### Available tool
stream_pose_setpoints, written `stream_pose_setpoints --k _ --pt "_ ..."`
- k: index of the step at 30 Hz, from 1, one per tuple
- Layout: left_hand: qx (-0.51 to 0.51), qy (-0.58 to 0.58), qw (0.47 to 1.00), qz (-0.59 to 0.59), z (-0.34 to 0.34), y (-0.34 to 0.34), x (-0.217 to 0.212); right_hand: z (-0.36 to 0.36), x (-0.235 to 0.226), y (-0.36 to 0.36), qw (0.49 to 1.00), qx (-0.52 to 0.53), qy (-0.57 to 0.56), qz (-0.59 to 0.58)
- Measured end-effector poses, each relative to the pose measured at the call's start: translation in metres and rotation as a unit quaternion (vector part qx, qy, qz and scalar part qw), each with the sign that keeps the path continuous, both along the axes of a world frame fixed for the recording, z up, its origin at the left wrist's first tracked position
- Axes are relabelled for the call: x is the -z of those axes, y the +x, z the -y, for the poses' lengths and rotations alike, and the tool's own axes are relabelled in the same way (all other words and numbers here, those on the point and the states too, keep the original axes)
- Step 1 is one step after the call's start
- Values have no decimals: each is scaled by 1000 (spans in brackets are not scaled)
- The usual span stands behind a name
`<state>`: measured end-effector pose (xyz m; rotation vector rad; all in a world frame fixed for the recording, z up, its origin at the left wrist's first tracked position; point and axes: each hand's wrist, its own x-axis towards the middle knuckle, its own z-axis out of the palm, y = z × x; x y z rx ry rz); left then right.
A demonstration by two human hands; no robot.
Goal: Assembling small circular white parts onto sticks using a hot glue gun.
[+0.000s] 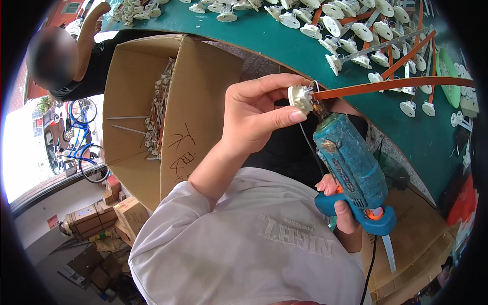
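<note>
Between the thumb and fingers of my left hand [259,109] is a small white round plastic piece [300,98]. A long flat orange-brown strip [386,87] runs from that piece off to the right. My right hand [339,203] is wrapped round the handle of a worn blue hot glue gun [351,160]. Its nozzle points up and sits right by the white piece, where amber glue shows. A translucent glue stick [389,254] sticks out of the gun's back end. Part of my right hand is hidden behind the gun.
A green table [284,51] holds many white round pieces [361,33] with strips. An open cardboard box [173,101] at the left contains more such parts. Another person [84,56] is at the upper left. A black cord [371,269] hangs at the lower right, over cardboard [422,239].
</note>
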<state>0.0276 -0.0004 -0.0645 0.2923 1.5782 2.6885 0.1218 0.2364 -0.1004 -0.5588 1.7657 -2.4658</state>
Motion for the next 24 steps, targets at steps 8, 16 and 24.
stream_pose_setpoints --k 8,16,24 --pt "2 -8 1000 -1 2 0 1 9 -12 10 992 52 -34 110" --pt "-4 -6 1000 19 2 2 3 4 -10 4 996 17 -28 82" --pt "1 -10 1000 14 3 3 6 2 -11 2 999 -6 17 38"
